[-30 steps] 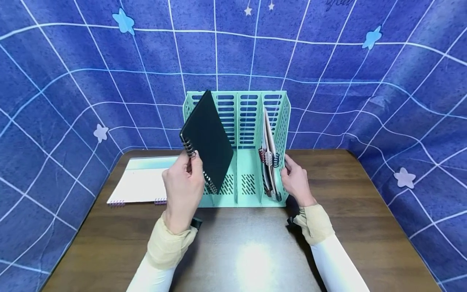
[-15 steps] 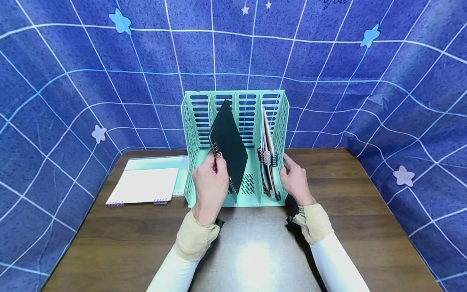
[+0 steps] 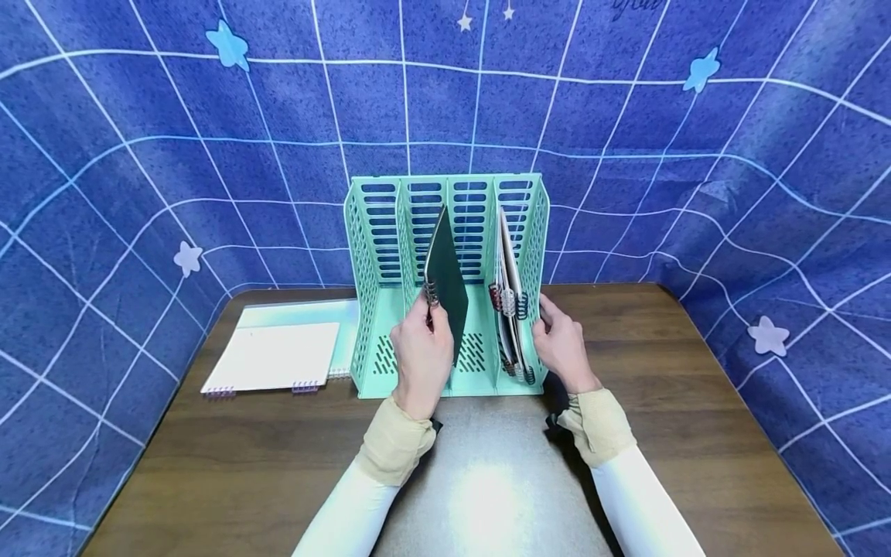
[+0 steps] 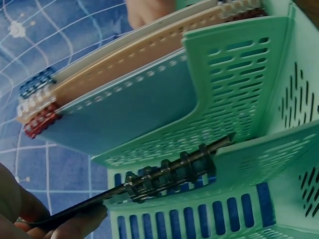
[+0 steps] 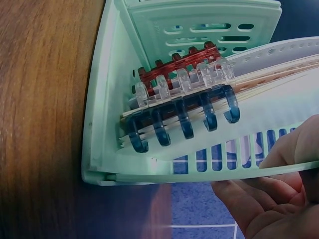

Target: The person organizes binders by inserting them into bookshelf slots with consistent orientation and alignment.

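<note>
My left hand (image 3: 423,356) pinches a black spiral notebook (image 3: 448,282) by its bound edge, thumb on one cover. The notebook stands upright inside the mint-green file organizer (image 3: 378,313), near the middle divider. In the left wrist view its black coil (image 4: 164,174) lies close along a green divider (image 4: 239,79). My right hand (image 3: 562,348) grips the organizer's right side wall, with the thumb on the inner face and fingers outside, as the right wrist view shows. The rightmost compartment holds several notebooks (image 3: 511,267), with red, clear and blue coils (image 5: 182,117).
Left of the organizer, a white notebook (image 3: 278,356) with purple coils lies flat over a light blue one (image 3: 345,348). They rest on a brown wooden table (image 3: 230,464). A blue star-patterned cloth (image 3: 278,100) hangs behind and along both sides.
My left hand has carried the black notebook rightward and down, from over the organizer's left part into it near the middle, turning it more edge-on. My right hand has stayed on the side wall.
</note>
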`<state>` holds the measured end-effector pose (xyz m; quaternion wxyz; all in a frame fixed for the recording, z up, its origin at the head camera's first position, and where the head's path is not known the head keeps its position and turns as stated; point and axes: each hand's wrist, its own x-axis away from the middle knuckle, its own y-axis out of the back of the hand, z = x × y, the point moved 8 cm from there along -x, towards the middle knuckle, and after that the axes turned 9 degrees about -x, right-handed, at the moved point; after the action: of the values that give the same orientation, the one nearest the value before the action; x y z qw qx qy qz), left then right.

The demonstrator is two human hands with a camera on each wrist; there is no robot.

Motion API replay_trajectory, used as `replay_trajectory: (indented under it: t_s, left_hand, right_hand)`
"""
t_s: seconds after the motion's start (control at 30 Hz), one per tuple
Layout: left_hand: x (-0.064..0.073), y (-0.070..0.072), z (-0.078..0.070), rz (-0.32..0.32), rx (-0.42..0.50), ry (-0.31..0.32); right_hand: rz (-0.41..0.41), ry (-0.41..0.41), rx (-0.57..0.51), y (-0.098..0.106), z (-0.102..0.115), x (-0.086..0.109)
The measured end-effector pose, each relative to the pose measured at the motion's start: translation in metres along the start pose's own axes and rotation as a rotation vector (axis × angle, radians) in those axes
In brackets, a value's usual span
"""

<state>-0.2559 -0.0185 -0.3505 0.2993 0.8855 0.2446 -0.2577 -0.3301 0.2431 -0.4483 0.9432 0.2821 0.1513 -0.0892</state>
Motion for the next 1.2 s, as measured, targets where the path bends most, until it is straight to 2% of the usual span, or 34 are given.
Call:
replay_trajectory:
  t_s: [0.47,0.9,1.2]
  left_hand:
    - [0.007,-0.012,-0.008,-0.016,0.024,-0.019]
    - [0.013,-0.031,0.007,0.009,0.010,-0.035]
    - [0.013,-0.041,0.018,0.020,-0.008,-0.012]
  right_hand:
    - [0.006,-0.018,-0.003,0.002,0.000,0.001]
    - [0.002,-0.009,-0.010,0.000,0.000,0.001]
    - [-0.005,-0.006,-0.003,0.000,0.001,0.001]
